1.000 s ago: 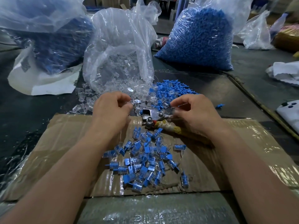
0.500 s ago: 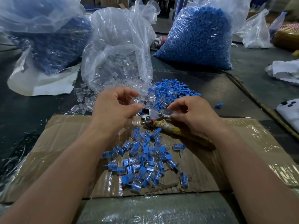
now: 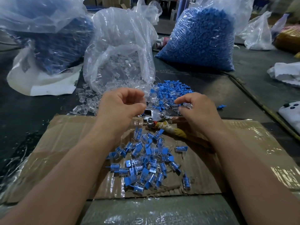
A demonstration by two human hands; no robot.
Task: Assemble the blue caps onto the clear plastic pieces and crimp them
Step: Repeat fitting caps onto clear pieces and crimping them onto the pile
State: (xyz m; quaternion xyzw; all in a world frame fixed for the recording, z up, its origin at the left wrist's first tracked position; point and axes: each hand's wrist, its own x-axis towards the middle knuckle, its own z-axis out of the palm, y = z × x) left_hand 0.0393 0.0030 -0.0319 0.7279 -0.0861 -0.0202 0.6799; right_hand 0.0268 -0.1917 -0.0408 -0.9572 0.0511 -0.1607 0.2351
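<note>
Loose blue caps (image 3: pixel 170 91) and clear plastic pieces (image 3: pixel 88 101) lie spilled in front of an open clear bag (image 3: pixel 120 51). Several assembled blue-and-clear pieces (image 3: pixel 146 161) are heaped on the cardboard (image 3: pixel 65 143). A metal crimping tool (image 3: pixel 154 115) with a taped handle (image 3: pixel 170 131) lies between my hands. My left hand (image 3: pixel 120 109) hovers left of the tool, fingers loosely curled and blurred, with nothing visible in it. My right hand (image 3: pixel 196 111) reaches into the loose pile, and its fingertips pinch a clear piece (image 3: pixel 185 106).
A full bag of blue caps (image 3: pixel 201 39) stands at the back right, and another bag with blue parts (image 3: pixel 48 46) at the back left. A white device (image 3: pixel 290 111) and a white cloth (image 3: pixel 287 73) lie at the right edge. One stray blue cap (image 3: pixel 221 106) lies right of my hand.
My left hand rose off the tool area and its fingers spread apart. My right hand shifted forward onto the loose pieces and took hold of a clear one.
</note>
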